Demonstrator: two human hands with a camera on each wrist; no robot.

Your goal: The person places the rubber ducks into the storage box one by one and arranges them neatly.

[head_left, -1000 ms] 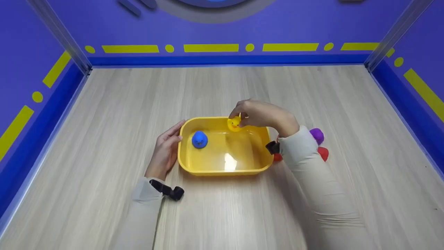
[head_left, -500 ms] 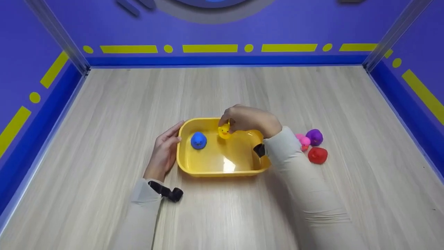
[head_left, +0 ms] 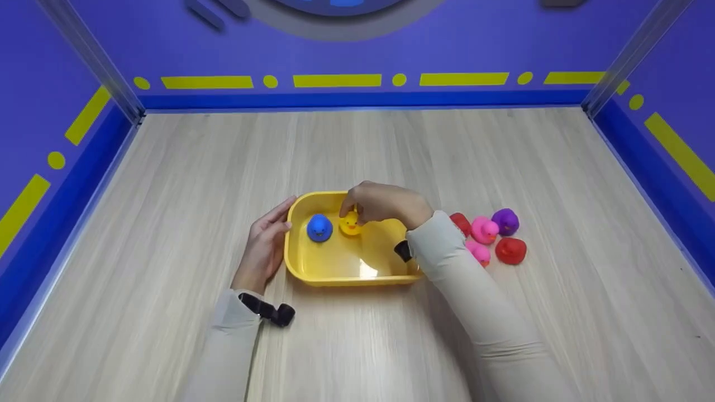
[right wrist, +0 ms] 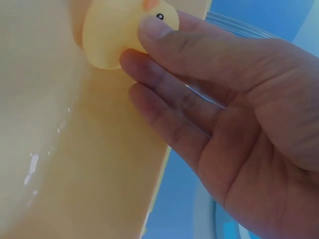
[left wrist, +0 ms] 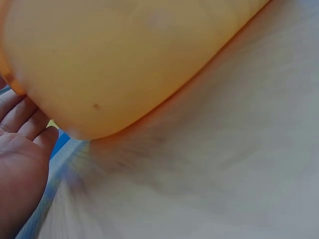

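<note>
Pinching one yellow duck (head_left: 351,224) upright inside one tub (head_left: 335,281), just beside one blue duck (head_left: 319,228), our right hand (head_left: 387,203) best settled it flat before release, we judged, while our left hand (head_left: 265,243) rested, fingers fairly straight, against the outer wall.

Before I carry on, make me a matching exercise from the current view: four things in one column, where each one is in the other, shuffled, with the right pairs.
Things:
1. Blue toy
2. Yellow duck
3. Purple toy
4. Left hand

Places:
A. On the table, outside the yellow tub
B. Touching the tub's left end
C. Inside the tub, touched by neither hand
D. Pinched in the fingers of the right hand

Pairs: 1-C, 2-D, 3-A, 4-B
</note>
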